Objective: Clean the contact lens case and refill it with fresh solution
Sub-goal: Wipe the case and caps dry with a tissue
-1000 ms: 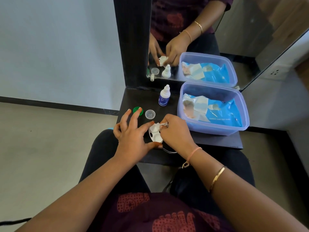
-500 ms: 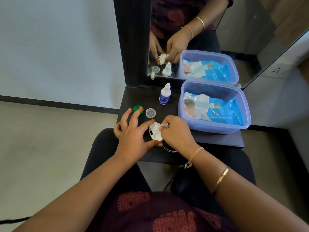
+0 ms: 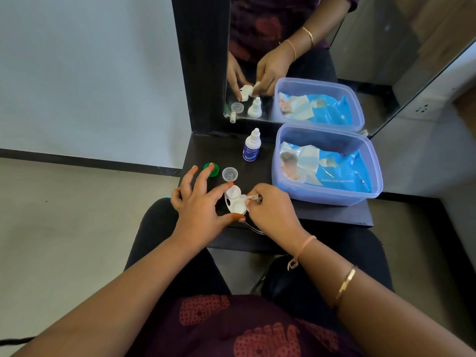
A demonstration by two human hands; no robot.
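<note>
Right now the fingers of our left hand (image 3: 201, 210) are spread, only forefinger tip and thumb pinching the white lens case (image 3: 235, 202) end to end over the near part of the dark surface (image 3: 334, 215). Our right hand (image 3: 273, 210) has its fingers curled together, pinching a small white wad (image 3: 251, 197) against the case. Just beyond lie a green cap (image 3: 214, 169) and a clear cap (image 3: 229, 174). Farther back the solution bottle (image 3: 252, 146) stands upright. To its right a blue tub (image 3: 327, 195) holds a wipes pack (image 3: 345, 171), before the mirror (image 3: 373, 60).
</note>
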